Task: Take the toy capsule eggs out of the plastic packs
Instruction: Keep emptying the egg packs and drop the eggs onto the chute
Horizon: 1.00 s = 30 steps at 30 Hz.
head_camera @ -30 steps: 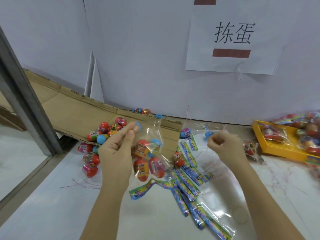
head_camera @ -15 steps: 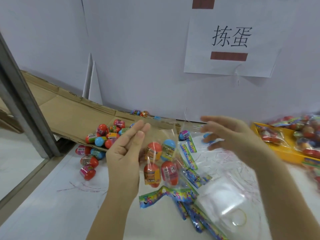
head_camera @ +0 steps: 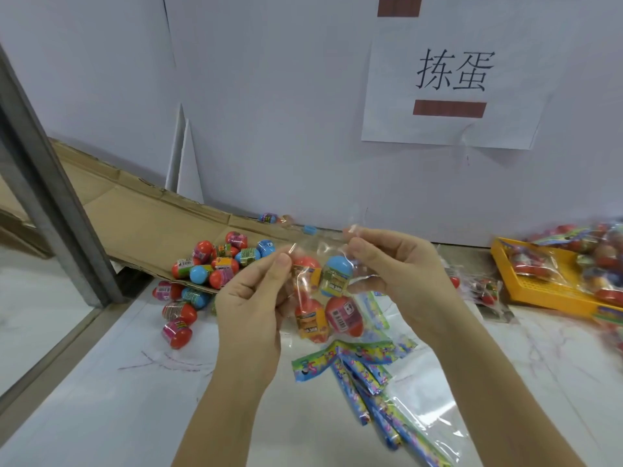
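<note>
Clear pack (head_camera: 323,291) in L hand (head_camera: 249,308), R hand (head_camera: 397,274)

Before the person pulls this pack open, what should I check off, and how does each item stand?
1. Left hand pinches the top edge of the pack: ok.
2. Right hand pinches the opposite side of that edge: ok.
3. Mouth of the pack already torn open: cannot tell.
4. Four eggs inside the pack: ok.
5. Loose eggs piled to the left of the pack: ok.
</note>
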{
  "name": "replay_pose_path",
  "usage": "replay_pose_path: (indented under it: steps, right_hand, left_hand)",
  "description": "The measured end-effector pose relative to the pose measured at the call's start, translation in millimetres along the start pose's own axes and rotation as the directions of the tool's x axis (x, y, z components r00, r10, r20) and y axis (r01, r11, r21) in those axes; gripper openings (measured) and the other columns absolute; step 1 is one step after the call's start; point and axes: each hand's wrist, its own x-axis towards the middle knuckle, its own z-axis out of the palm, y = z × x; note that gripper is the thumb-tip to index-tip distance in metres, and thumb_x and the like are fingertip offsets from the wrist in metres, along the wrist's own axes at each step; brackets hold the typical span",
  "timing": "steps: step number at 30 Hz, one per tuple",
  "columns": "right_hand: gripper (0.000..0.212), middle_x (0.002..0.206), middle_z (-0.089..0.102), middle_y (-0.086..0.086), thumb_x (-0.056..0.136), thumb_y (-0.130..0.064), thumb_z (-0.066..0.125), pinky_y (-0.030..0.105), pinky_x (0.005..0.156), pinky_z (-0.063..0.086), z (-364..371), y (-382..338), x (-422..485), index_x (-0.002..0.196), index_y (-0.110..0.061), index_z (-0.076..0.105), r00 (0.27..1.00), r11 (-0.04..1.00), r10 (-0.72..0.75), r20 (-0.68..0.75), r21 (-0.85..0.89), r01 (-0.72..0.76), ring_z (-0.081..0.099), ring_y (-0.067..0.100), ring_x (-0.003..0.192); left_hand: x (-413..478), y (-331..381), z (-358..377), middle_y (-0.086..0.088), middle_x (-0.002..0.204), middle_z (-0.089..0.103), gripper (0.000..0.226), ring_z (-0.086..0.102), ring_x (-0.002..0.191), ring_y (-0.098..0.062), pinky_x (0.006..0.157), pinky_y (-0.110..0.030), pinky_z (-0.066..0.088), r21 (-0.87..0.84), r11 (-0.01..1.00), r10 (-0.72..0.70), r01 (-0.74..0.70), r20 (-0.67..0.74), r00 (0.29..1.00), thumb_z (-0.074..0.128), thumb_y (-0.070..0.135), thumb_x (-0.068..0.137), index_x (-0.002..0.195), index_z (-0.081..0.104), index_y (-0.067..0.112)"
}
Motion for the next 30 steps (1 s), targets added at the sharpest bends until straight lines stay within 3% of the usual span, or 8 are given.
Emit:
replay_pose_path:
  steps: [2,3,6,12,15,19,24,30]
  right_hand:
    - [0.038,0.083,0.075,0.004,0.06,-0.034,0.078,0.038,0.069,0.061,0,1,-2,0.096,-0.02,0.073,0.999,0.996,0.039,0.014,-0.075,-0.038,0.069,0.017,0.068]
    - [0.031,0.081,0.075,0.006,0.061,-0.031,0.079,0.04,0.071,0.061,0,1,-2,0.089,-0.02,0.075,0.999,0.996,0.035,0.004,-0.081,-0.034,0.069,0.019,0.067]
    - [0.007,0.071,0.073,0.01,0.067,-0.011,0.075,0.029,0.058,0.059,-3,-1,-1,0.073,-0.014,0.077,1.0,1.0,-0.018,-0.021,0.025,0.018,0.067,0.017,0.057]
    - [0.011,0.073,0.072,0.01,0.062,-0.016,0.074,0.024,0.055,0.056,-7,0,0,0.073,-0.014,0.075,0.999,0.998,-0.021,0.024,0.06,0.02,0.066,0.018,0.057]
    - [0.007,0.069,0.069,0.008,0.069,-0.006,0.073,0.022,0.051,0.054,-7,2,1,0.075,-0.01,0.072,0.999,0.996,0.009,0.039,0.091,-0.013,0.064,0.015,0.053]
    - [0.032,0.064,0.067,0.006,0.083,0.008,0.062,0.021,0.05,0.053,-8,5,3,0.067,-0.016,0.073,1.0,0.999,0.01,0.029,0.044,-0.011,0.063,0.014,0.05]
    - [0.027,0.064,0.069,0.005,0.072,0.003,0.068,0.024,0.052,0.055,-13,6,3,0.076,-0.022,0.077,0.993,0.999,-0.033,0.116,-0.005,0.034,0.065,0.015,0.052]
    - [0.039,0.063,0.068,0.009,0.083,0.017,0.056,0.025,0.051,0.056,-23,8,5,0.067,-0.014,0.075,0.988,0.997,-0.051,0.148,0.066,0.042,0.065,0.017,0.051]
  left_hand:
    - [0,1,0,0.001,0.076,0.075,0.017,0.069,0.064,-0.006,0.055,-0.017,0.053,-0.006,1.0,0.012,-0.012,-0.024,1.0,0.065,0.019,0.075,0.082,0.08,0.021]
    - [0,1,0,0.0,0.078,0.076,0.018,0.07,0.065,-0.007,0.056,-0.017,0.054,0.004,1.0,0.019,-0.019,-0.028,0.999,0.064,0.019,0.075,0.084,0.08,0.021]
    - [1,3,0,0.0,0.079,0.076,0.019,0.07,0.068,-0.007,0.056,-0.018,0.055,0.031,0.999,0.044,-0.043,-0.038,0.998,0.063,0.019,0.076,0.083,0.08,0.023]
    - [3,7,-2,0.002,0.078,0.076,0.021,0.072,0.07,-0.008,0.057,-0.02,0.057,0.075,0.994,0.075,-0.073,-0.025,0.997,0.062,0.02,0.075,0.077,0.08,0.029]
    - [3,7,-4,0.0,0.079,0.077,0.016,0.072,0.071,-0.01,0.059,-0.021,0.057,0.092,0.992,0.093,-0.088,-0.052,0.994,0.065,0.021,0.073,0.079,0.08,0.024]
    - [2,6,-6,0.002,0.08,0.077,0.018,0.072,0.073,-0.01,0.061,-0.021,0.057,0.156,0.979,0.134,-0.132,-0.004,0.991,0.066,0.025,0.073,0.082,0.08,0.032]
    - [0,5,-6,0.001,0.084,0.077,0.019,0.074,0.079,-0.012,0.064,-0.02,0.057,0.235,0.953,0.181,-0.193,0.071,0.981,0.066,0.023,0.078,0.089,0.079,0.031]
    - [-1,10,-7,0.006,0.083,0.077,0.023,0.073,0.078,-0.008,0.063,-0.017,0.057,0.273,0.932,0.205,-0.238,0.145,0.968,0.065,0.019,0.078,0.088,0.078,0.035]
